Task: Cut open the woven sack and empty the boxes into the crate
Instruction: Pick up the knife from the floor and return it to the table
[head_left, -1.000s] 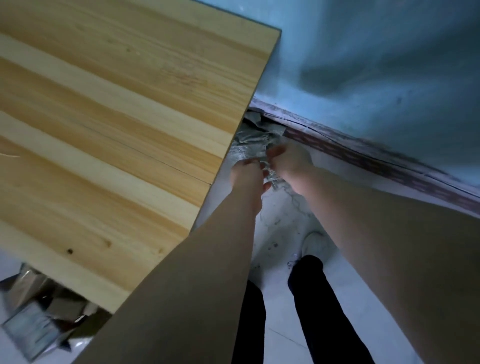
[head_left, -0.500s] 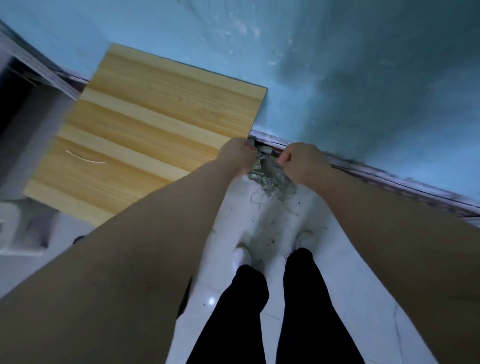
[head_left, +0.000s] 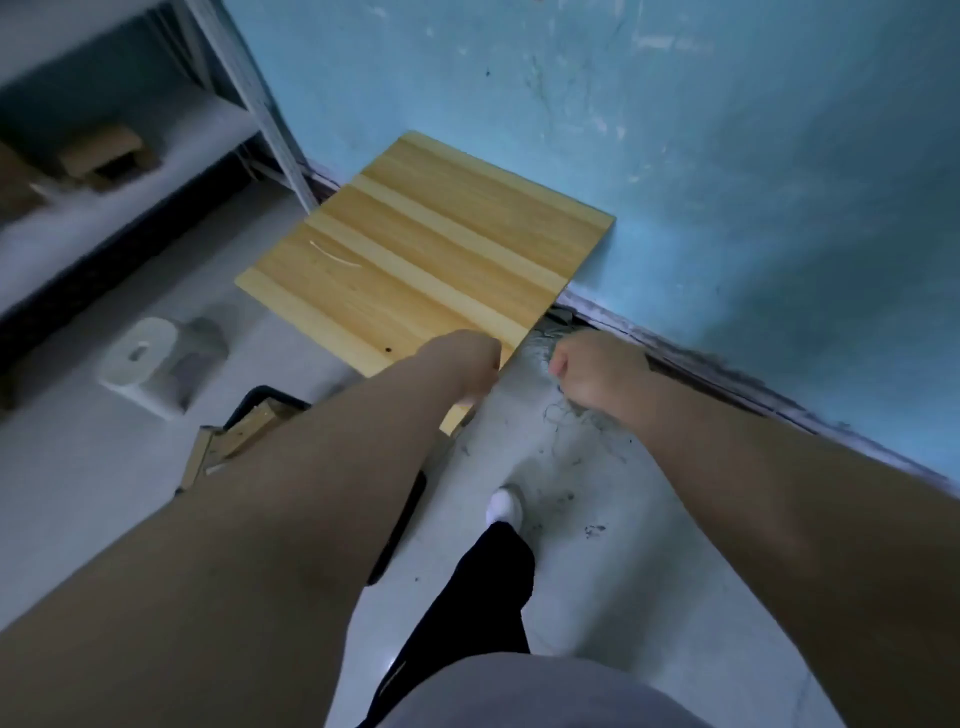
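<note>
Two hands reach toward the far wall. The left hand (head_left: 462, 366) lies over the near right corner of the table (head_left: 415, 249) with its fingers hidden, so its hold cannot be told. The right hand (head_left: 597, 371) is fisted, apparently gripping the sack (head_left: 540, 340), with frayed threads trailing beneath. Only a grey scrap of sack shows, between the fists by the wall. Woven plastic is likely light, limp and slippery yet tough, so it is best bunched at the cut edge. The crate (head_left: 260, 397) sits near left.
</note>
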